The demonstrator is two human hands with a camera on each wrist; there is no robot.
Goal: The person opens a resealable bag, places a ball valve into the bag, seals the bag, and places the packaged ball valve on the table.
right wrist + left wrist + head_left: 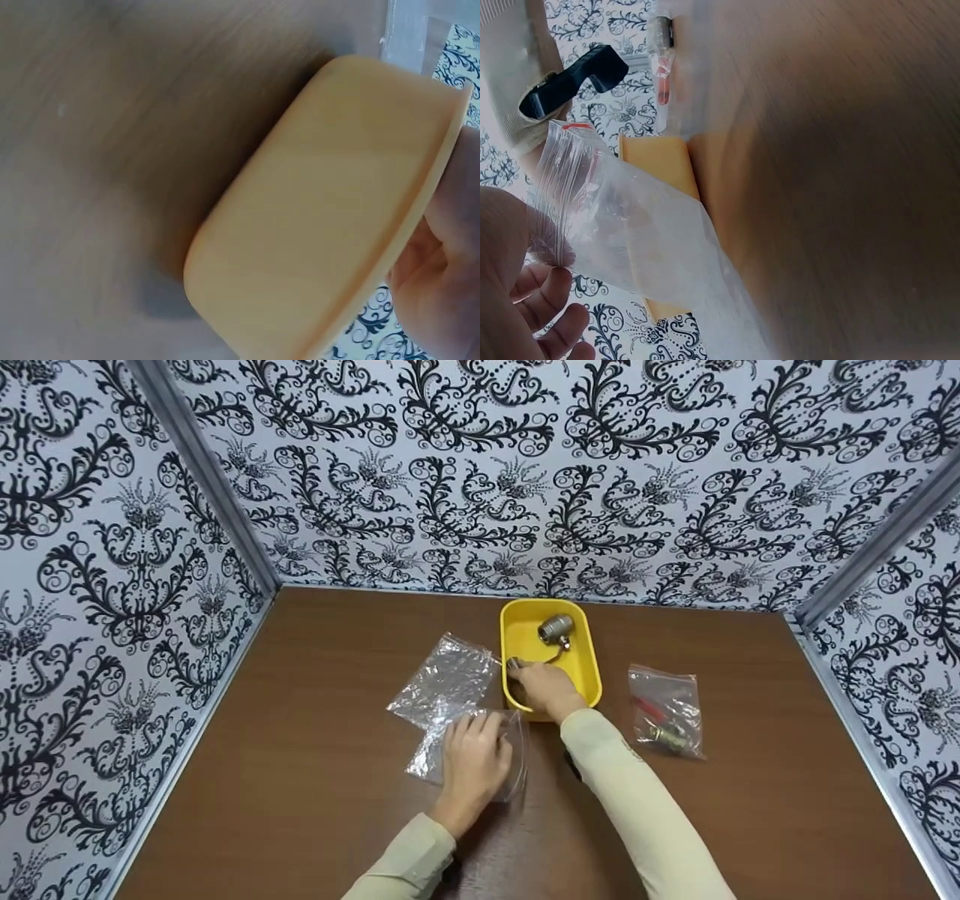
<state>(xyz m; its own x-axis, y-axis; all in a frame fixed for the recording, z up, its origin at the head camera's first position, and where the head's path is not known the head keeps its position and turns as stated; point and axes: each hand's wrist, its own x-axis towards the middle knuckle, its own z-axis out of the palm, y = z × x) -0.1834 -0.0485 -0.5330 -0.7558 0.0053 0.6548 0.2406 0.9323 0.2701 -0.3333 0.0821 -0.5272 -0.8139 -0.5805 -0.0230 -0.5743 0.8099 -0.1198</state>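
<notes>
Clearly, the yellow tub (529, 636) contains a metal fitting (556, 628).

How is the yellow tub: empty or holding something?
Holding something: the head view shows a metal fitting inside the tub, near the right hand.

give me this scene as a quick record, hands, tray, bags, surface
left hand: pinches a clear zip bag
right hand: in the yellow tray, gripping a partly hidden metal part
also in tray: metal valve, far end
left of tray: another clear bag
right of tray: sealed-looking bag with a red piece and metal fitting
surface: brown table
</notes>
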